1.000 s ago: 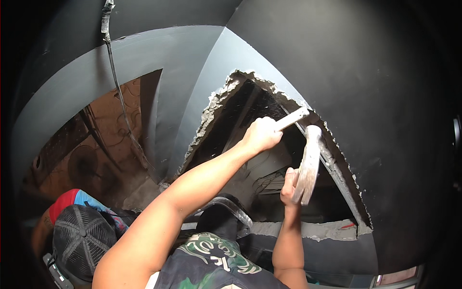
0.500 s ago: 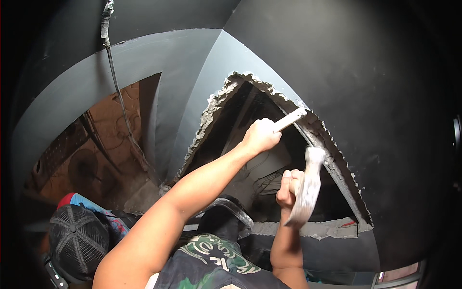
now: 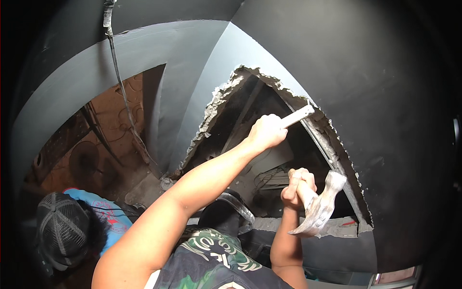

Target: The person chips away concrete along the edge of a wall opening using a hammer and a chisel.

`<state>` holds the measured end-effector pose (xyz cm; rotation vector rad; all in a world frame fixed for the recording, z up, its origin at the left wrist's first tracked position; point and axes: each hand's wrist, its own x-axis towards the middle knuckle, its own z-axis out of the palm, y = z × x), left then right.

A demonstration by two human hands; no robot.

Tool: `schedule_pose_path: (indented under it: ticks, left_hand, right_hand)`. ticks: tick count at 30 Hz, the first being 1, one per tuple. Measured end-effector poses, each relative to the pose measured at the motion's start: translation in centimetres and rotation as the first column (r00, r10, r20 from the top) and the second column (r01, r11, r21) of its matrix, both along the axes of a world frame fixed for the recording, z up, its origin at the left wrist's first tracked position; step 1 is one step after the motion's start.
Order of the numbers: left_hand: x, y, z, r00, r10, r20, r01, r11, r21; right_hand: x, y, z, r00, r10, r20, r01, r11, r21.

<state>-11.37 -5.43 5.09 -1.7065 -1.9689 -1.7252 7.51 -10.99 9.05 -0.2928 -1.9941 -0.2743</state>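
My left hand [image 3: 267, 132] is closed around a short pale bar [image 3: 297, 116], whose kind I cannot make out. The bar's outer end touches or nearly touches the broken upper right edge of the wall opening. Lower and to the right, my right hand [image 3: 299, 187] grips the handle of a dusty claw hammer [image 3: 321, 207]. The hammer head is apart from the bar, with its curved claw pointing down and left. Both hands are in front of the jagged triangular opening, where a pale metal channel [image 3: 321, 142] runs along the right side.
Another person in a black cap [image 3: 63, 230] and blue shirt is at lower left. A cable [image 3: 120, 86] hangs down the left side. Crumbling edges [image 3: 219, 103] rim the opening; thin wires and debris lie below. Dark wall panel [image 3: 390, 120] fills the right.
The hammer has swung to the right and turned, its head now further right and lower. My left hand still holds the bar at the edge. The other person's head has moved slightly left.
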Motion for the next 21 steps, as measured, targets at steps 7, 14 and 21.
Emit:
schedule_pose_path:
  ticks: [7,14,21]
  left_hand:
    - [-0.4,1.2,-1.1,0.998,0.045,-0.054,-0.041,0.996,0.075]
    - [0.1,0.9,-0.5,0.993,0.056,-0.105,-0.043,0.991,0.124]
    - [-0.5,0.9,-0.7,0.997,0.072,-0.030,-0.068,0.992,0.106]
  right_hand:
    - [-2.0,4.0,-3.6,0.988,-0.072,-0.140,0.010,0.914,-0.405]
    - [-0.1,4.4,-4.0,0.999,-0.045,-0.005,0.042,0.966,-0.254]
    - [0.2,2.9,-3.0,0.997,-0.072,0.011,0.073,0.996,-0.046]
